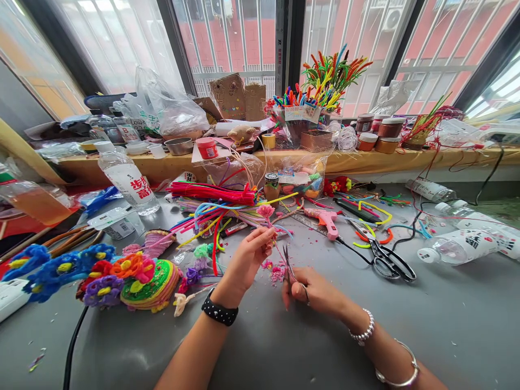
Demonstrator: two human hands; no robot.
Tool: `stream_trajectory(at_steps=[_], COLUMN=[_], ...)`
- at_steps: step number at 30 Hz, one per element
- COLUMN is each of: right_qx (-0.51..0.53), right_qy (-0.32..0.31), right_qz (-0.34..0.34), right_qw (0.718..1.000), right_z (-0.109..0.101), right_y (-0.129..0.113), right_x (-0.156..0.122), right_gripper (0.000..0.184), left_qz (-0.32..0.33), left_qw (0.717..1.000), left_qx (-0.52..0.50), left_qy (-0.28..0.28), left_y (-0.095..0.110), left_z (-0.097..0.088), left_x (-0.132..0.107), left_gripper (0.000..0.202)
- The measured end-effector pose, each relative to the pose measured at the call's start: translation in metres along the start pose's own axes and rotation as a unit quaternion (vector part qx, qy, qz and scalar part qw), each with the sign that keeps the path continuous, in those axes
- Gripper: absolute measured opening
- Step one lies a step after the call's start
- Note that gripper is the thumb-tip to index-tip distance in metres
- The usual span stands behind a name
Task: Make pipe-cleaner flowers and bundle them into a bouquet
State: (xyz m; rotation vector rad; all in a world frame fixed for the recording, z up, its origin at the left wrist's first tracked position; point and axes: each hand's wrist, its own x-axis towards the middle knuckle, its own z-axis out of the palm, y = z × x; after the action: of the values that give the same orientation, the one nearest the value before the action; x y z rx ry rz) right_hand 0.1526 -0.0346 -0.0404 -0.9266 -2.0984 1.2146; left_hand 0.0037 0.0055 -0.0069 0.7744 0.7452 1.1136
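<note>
Between the fingertips of my left hand (255, 254) is a small pink pipe-cleaner flower (266, 211), its fuzzy head sticking up above the pinch. A thin pink stem (280, 250) runs down from it toward the right. My right hand (311, 291) is closed round the handles of small scissors (287, 262), whose blades point up beside that stem. Whether the blades touch the stem I cannot tell. On the grey table below lies a little heap of pink fuzz clippings (277, 274).
Left of my hands lie colourful pipe-cleaner flowers (103, 290) and a round green-topped piece (148, 284). Bundled red pipe cleaners (211, 192) lie behind. A pink glue gun (325, 221), large scissors (385, 260) and plastic bottles (457, 246) are to the right. A cluttered ledge (244, 160) runs along the window.
</note>
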Motion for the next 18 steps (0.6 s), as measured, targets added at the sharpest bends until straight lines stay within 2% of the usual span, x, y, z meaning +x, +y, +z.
stream_trajectory(at_steps=[6, 12, 18], right_qx=[0.006, 0.011, 0.020], right_qy=[-0.125, -0.089, -0.126], right_qz=[-0.050, -0.027, -0.063], right_qw=[0.991, 0.996, 0.990], right_z=[-0.010, -0.013, -0.008], right_y=[-0.005, -0.003, -0.003], right_x=[-0.003, -0.005, -0.004], right_gripper=[0.080, 0.076, 0.075], left_qz=[0.001, 0.002, -0.010], left_qw=[1.000, 1.000, 0.997], left_qx=[-0.007, 0.021, 0.068], left_qy=[-0.003, -0.023, -0.047], left_y=[-0.001, -0.001, -0.003], left_z=[-0.004, -0.003, -0.001], left_x=[0.002, 0.000, -0.001], left_gripper=[0.010, 0.010, 0.010])
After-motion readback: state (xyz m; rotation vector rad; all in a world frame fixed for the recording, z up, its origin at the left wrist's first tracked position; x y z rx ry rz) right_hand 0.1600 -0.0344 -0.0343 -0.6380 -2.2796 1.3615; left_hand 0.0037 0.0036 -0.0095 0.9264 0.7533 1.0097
